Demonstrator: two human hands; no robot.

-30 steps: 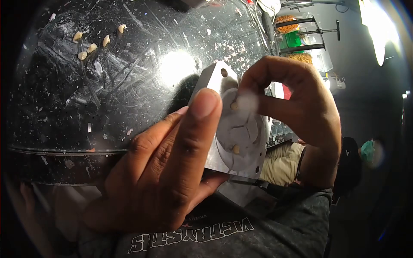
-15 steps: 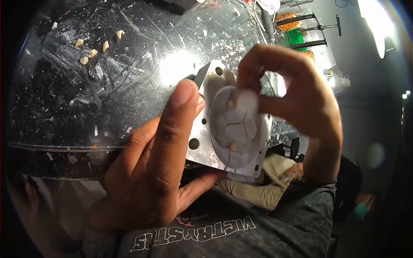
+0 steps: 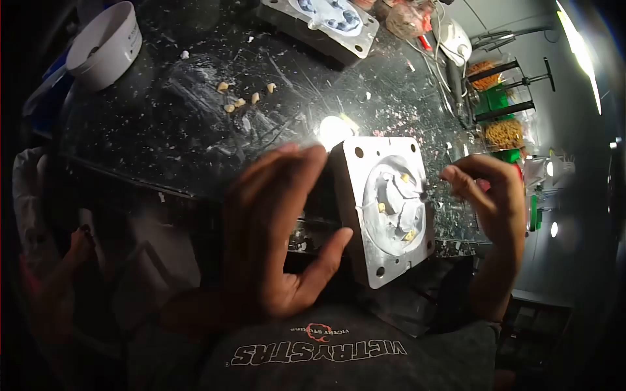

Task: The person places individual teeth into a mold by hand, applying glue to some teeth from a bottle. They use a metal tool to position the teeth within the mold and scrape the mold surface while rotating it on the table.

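A metal mould block [image 3: 352,169] with corner holes stands at the bench's front edge. Its oval cavity holds cracked grey-white material [image 3: 391,202] with a few small yellowish pieces in it, one of them low down [image 3: 409,234]. My left hand [image 3: 274,221] is just left of the block, thumb and fingers spread apart, with nothing in it. To the right of the block my right hand [image 3: 486,186] is raised, fingers curled and pressed together; whatever they hold, if anything, is too small to make out.
Several small yellowish tooth-like pieces [image 3: 255,98] lie on the dark bench [image 3: 176,143]. Behind are a second metal mould [image 3: 306,32] with blue-white filling, a white tub [image 3: 107,49], a cable-fed handpiece and bags of orange-brown material [image 3: 503,133]. Another person's arm [image 3: 62,260] shows at far left.
My left hand has come off the block and hovers beside it. My right hand has moved right, away from the cavity. The view has shifted, bringing the second mould and tub into sight.
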